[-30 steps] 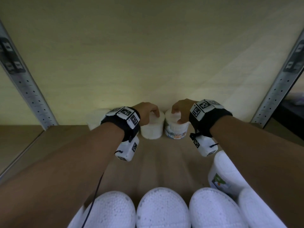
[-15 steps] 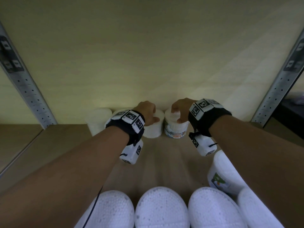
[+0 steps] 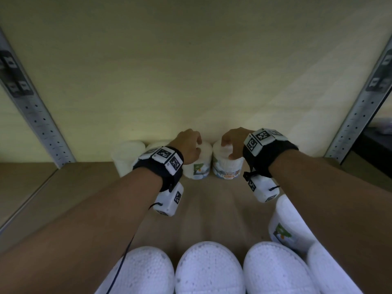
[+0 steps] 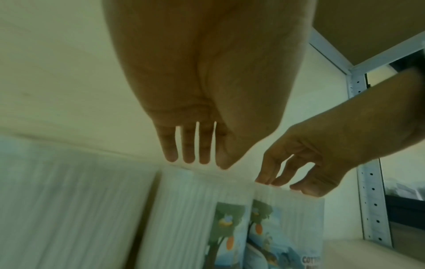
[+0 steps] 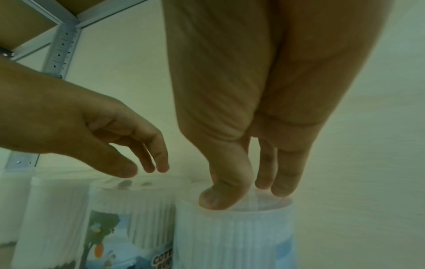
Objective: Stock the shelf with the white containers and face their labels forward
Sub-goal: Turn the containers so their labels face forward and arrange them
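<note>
L hand (image 3: 188, 145): fingers loose, hovers just over lid of tree-label container (image 3: 198, 164), holds nothing | R hand (image 3: 233, 141): thumb + fingertips grip lid of Cotton Buds container (image 3: 227, 168) | both tubs upright, touching, at back of shelf (image 3: 212, 204) by wall, label art showing frontward | more white containers (image 3: 209, 268) along front edge

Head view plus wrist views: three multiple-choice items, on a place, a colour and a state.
1. The cotton buds container showing its name stands: A at the shelf's front edge; B at the back, under the right hand; C on the floor.
2. The printed fruit is: A orange; B purple; C black.
3. The right hand: A lies flat; B grips a post; C has fingertips on the lid.
B: beside the back wall. A: both wrist views show orange. C: thumb and fingers rest on it.
</note>
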The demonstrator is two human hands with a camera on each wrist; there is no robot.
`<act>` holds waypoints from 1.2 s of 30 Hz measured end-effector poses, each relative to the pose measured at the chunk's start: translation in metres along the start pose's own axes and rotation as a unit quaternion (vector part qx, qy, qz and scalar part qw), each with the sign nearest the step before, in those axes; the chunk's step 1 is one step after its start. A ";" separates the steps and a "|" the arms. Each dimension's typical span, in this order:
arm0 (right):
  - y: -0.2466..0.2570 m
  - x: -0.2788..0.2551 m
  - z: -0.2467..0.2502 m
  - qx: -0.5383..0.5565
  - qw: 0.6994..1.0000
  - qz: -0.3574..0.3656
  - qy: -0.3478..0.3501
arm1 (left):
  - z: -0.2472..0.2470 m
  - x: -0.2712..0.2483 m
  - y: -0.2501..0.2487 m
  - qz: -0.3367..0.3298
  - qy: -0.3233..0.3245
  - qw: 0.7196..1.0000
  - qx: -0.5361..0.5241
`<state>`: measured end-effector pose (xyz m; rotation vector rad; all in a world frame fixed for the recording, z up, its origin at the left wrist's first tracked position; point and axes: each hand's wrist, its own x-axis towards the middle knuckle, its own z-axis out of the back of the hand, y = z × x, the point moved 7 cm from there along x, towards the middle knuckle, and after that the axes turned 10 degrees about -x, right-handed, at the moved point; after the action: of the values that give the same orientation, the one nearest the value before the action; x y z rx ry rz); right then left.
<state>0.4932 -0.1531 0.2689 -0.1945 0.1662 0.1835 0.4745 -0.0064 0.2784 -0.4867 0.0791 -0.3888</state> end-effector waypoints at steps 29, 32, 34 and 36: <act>-0.003 0.003 -0.003 0.007 1.000 -0.021 -0.009 | -0.012 0.002 0.000 0.024 -0.012 0.997 0.073; -0.005 0.007 -0.004 0.009 1.000 -0.024 -0.003 | -0.008 0.003 0.000 0.014 0.009 0.998 0.057; -0.004 0.006 -0.003 0.006 1.000 -0.028 0.004 | -0.005 0.002 -0.001 0.007 0.018 0.999 0.043; -0.001 0.002 0.001 -0.003 1.000 -0.025 -0.002 | -0.003 0.001 -0.001 0.003 0.022 0.999 0.029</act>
<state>0.4955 -0.1540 0.2696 -0.2029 0.1560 0.1357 0.4750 -0.0085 0.2763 -0.4205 0.1106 -0.3953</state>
